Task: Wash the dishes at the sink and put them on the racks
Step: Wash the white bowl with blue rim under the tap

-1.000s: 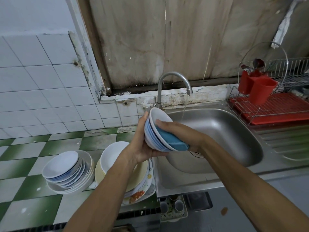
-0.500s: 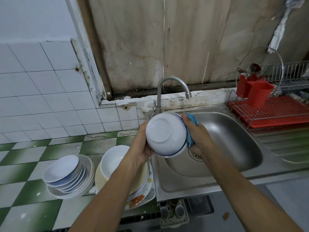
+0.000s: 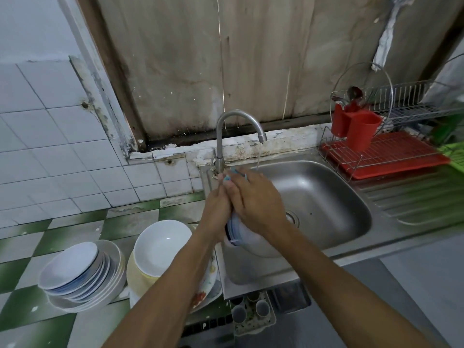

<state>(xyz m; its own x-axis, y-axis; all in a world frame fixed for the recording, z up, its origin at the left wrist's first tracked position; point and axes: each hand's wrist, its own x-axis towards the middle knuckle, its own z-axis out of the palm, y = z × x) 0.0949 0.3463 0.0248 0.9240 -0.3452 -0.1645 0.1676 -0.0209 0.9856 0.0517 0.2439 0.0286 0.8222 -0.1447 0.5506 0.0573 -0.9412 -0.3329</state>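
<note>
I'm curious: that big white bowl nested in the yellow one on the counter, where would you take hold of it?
Probably by its rim, from above, thumb inside. The white bowl sits mouth up, nested in the yellow bowl, so its wall is mostly buried; the far rim stands clear.

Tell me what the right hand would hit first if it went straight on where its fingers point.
Probably the tap: the right hand, holding a blue sponge against the bowl, points toward its base close ahead; depth is unclear.
</note>
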